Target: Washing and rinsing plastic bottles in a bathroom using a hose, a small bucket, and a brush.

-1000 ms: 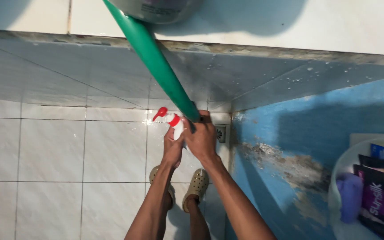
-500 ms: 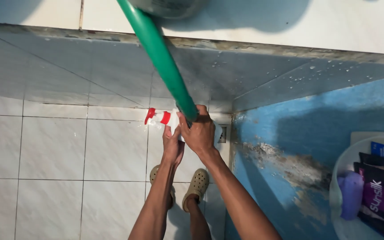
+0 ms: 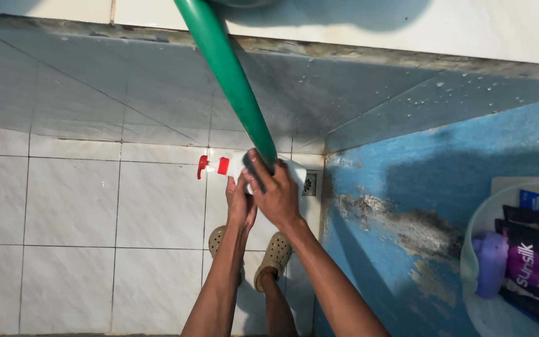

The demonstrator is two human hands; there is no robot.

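Above the pale floor tiles (image 3: 76,206), both hands meet at one spot. The right hand (image 3: 276,193) is clenched around the lower end of a green handle (image 3: 229,75), which slants up and away toward the top edge of the view, where its far end passes out of sight under a rounded grey object. The left hand (image 3: 239,203) grasps a white spray bottle (image 3: 244,167) lying nearly sideways, its red trigger head (image 3: 210,166) pointing left; the bottle's body is pressed right against the right hand and the handle's end.

With two things crowded into so small a grip, either could slip, more so since water droplets dot the grey wall tiles (image 3: 407,100) and the hands may well be wet. If the bottle twists free it would likely drop onto the beige clogs (image 3: 276,256) directly beneath, or onto the floor near the small drain (image 3: 310,184) in the corner. The trigger faces away from the person, yet a squeeze made while the bottle lies tilted might spray wide of the mark. A swing of the long handle could also knock what rests on the ledge above. At the right, beside a peeling blue wall (image 3: 419,218), a translucent tub (image 3: 478,249) of dark sachets sits well apart from the hands.
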